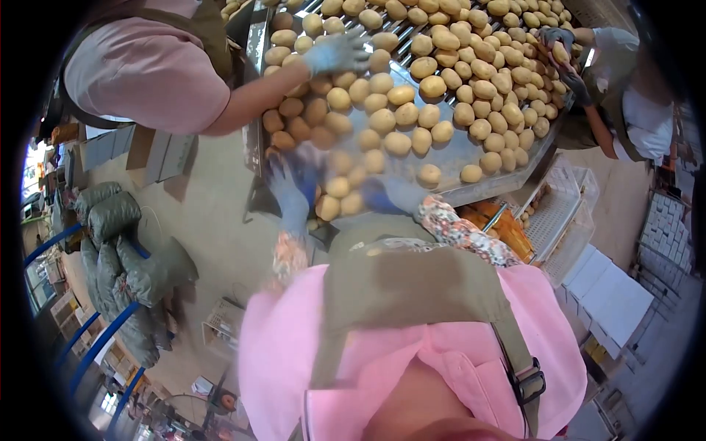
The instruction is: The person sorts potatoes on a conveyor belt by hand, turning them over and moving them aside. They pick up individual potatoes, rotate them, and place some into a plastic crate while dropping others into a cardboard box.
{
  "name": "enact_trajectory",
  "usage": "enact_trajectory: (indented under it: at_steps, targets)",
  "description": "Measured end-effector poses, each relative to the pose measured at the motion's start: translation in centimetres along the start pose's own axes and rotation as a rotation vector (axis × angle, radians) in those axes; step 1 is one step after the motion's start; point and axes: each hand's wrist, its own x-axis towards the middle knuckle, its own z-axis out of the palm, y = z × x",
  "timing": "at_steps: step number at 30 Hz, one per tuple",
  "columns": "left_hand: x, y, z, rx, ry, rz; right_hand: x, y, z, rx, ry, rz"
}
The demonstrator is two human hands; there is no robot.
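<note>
Many potatoes (397,143) lie on a metal sorting table (463,151). My left hand (288,189), in a light glove with blue on it, is at the table's near left edge, beside several potatoes. Gloved too, my right hand (396,194) reaches over the near edge, just right of a small group of potatoes (338,197). Motion smears the fingers of both hands, so whether either one holds a potato does not show. The potatoes between the hands are blurred as well.
A co-worker's gloved hand (337,54) spreads over potatoes at the upper left. At the right, another person's gloved hands hold a potato (560,53). A plastic crate (555,209) stands below the table's right side. Stuffed green sacks (118,242) and a cardboard box (158,158) are on the left.
</note>
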Motion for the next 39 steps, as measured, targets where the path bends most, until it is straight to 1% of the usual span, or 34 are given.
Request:
enact_trajectory:
  at_steps: [1, 3, 4, 5, 6, 7, 8, 9, 10, 11, 12, 14, 16, 17, 18, 19, 20, 21, 22, 23, 24, 26, 27, 28, 29, 30, 31, 32, 34, 36, 37, 38, 39]
  targets:
    - [2.5, 0.5, 1.0, -0.009, -0.021, -0.038, 0.3, -1.4, -0.7, 0.0, -0.009, -0.005]
    - [7.0, 2.3, 2.1, -0.016, -0.041, -0.071, 1.6, -3.0, -2.7, 0.53, 0.06, -0.248]
    - [8.9, 3.8, 2.5, 0.085, -0.177, -0.124, 5.0, 0.4, -1.6, 0.578, -0.026, -0.405]
    - [10.1, 4.8, 3.0, 0.182, -0.312, -0.173, 3.6, 1.2, -4.8, 0.906, -0.15, -0.05]
    - [9.8, 4.8, 4.8, 0.175, -0.314, -0.169, 4.7, 3.1, -4.8, 0.716, 0.184, -0.329]
    - [8.8, 4.2, 7.9, 0.446, -0.252, -0.136, 2.6, 1.9, -9.4, 1.025, 0.149, 0.053]
    - [8.8, 5.8, 6.8, 0.719, -0.185, -0.103, 1.9, 3.8, -12.3, 0.721, 0.298, 0.139]
    - [7.8, 6.5, 4.7, 0.41, -0.39, -0.04, 1.8, 6.2, -12.3, 0.464, 0.699, -0.126]
    - [6.9, 7.1, 3.9, 0.314, -0.433, -0.028, 1.5, 9.9, -13.0, 0.087, 0.845, -0.005]
    - [5.2, 7.1, 3.8, 0.285, -0.438, -0.015, 1.2, 13.0, -13.9, -0.295, 0.974, 0.117]
    - [3.5, 7.1, 3.5, 0.27, -0.442, 0.0, 0.1, 14.4, -14.0, -0.295, 0.979, 0.114]
    - [0.0, 6.5, 2.8, 0.257, -0.461, 0.022, -3.6, 15.4, -11.9, -0.537, 0.6, 0.337]
    - [-2.8, 5.6, 2.1, 0.237, -0.462, 0.02, -5.2, 13.6, -8.8, -0.776, 0.36, 0.469]
    - [-3.8, 5.1, 1.3, 0.205, -0.438, 0.01, -5.0, 13.0, -6.8, -0.624, 0.378, 0.468]
    - [-4.6, 4.7, 0.7, 0.16, -0.408, 0.001, -4.3, 15.4, -3.4, -0.329, 0.539, 0.298]
    - [-5.2, 5.0, -0.4, 0.04, -0.366, -0.012, -1.2, 20.8, 1.5, 0.496, 0.404, 0.27]
    - [-5.1, 5.0, -0.6, 0.038, -0.36, -0.01, -0.3, 17.8, 2.8, 0.522, 0.177, 0.454]
    - [-5.2, 4.9, -0.8, 0.07, -0.358, -0.035, -2.3, 6.8, -0.7, 0.122, 0.088, 0.189]
    - [-5.5, 4.5, -1.1, 0.103, -0.353, -0.064, -1.3, 3.5, 2.4, -0.151, 0.237, 0.128]
    - [-5.6, 3.3, -0.4, 0.188, -0.347, -0.038, -0.4, 1.3, 4.4, -0.426, 0.388, 0.06]
    - [-5.4, 2.6, -0.7, 0.192, -0.339, -0.047, 0.7, 0.3, 4.8, -0.429, 0.387, 0.048]
    - [-4.8, 1.7, -1.6, 0.206, -0.341, 0.034, 2.8, -0.8, 4.6, 0.131, 0.009, -0.287]
    - [-4.4, 1.6, -2.3, 0.173, -0.275, 0.091, 3.6, -0.4, 4.6, 0.136, 0.007, -0.293]
    - [-4.1, 1.3, -2.3, 0.18, -0.273, 0.091, 4.2, 0.2, 4.3, 0.31, 0.06, -0.364]
    - [-3.7, 1.2, -2.0, 0.195, -0.198, 0.097, 4.4, 0.9, 4.1, 0.484, 0.111, -0.431]
    - [-3.3, 1.2, -1.7, 0.207, -0.126, 0.103, 2.3, -0.5, 1.4, 0.773, -0.044, -0.13]
    - [-2.8, 1.4, -1.4, 0.308, -0.169, 0.076, -0.1, -2.9, -1.6, 0.73, -0.022, -0.032]
    - [-2.4, 1.7, -1.0, 0.308, -0.173, 0.078, -1.7, -4.0, -3.5, 0.685, 0.002, 0.065]
    - [-1.1, 3.1, -0.1, 0.089, -0.094, 0.119, 0.0, 6.7, 0.4, 0.787, 0.305, -0.171]
    - [-0.9, 4.3, 2.8, -0.068, -0.134, 0.234, -3.3, 6.6, -2.0, 0.22, 0.576, -0.057]
    - [-0.9, 6.3, 1.9, -0.069, -0.285, 0.231, -4.4, 7.7, -2.3, 0.222, 0.584, -0.049]
    - [-1.1, 8.3, 0.9, -0.068, -0.441, 0.226, -5.5, 8.9, -2.4, 0.105, 0.658, 0.051]
    - [-1.6, 9.0, 1.3, -0.068, -0.451, 0.233, -6.3, 10.2, -2.4, -0.011, 0.726, 0.152]
